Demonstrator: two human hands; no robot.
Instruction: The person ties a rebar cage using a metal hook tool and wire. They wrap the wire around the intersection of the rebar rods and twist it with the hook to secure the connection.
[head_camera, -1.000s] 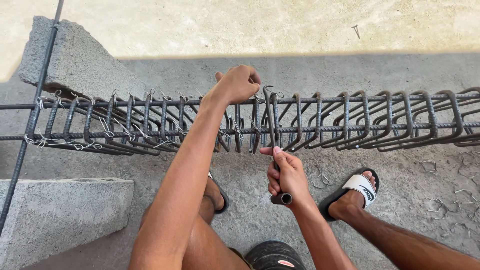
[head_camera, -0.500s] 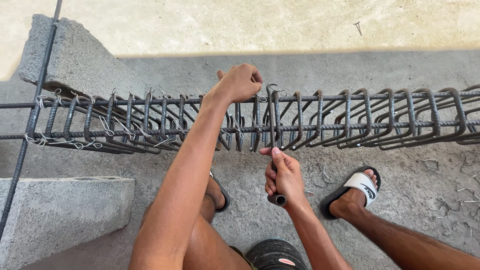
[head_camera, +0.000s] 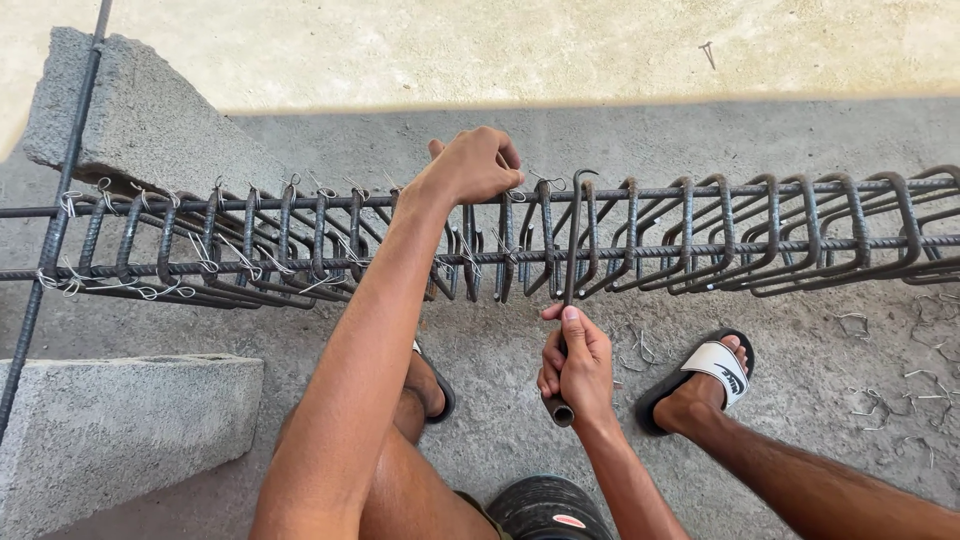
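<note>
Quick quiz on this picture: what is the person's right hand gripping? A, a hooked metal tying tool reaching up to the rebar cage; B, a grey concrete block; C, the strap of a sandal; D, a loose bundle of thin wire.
A: the right hand is closed around the handle of a hooked tying tool, whose curved tip reaches the top bar of the rebar cage.

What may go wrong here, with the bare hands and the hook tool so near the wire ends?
1. The left hand grips the top bar of the rebar cage beside cut tie wire ends; these may prick bare fingers.
2. The right hand holds the hook tool; if the hook slips off, it may jerk toward the person.
3. The open sandal stands near wire scraps on the floor; toes are unprotected.
</note>
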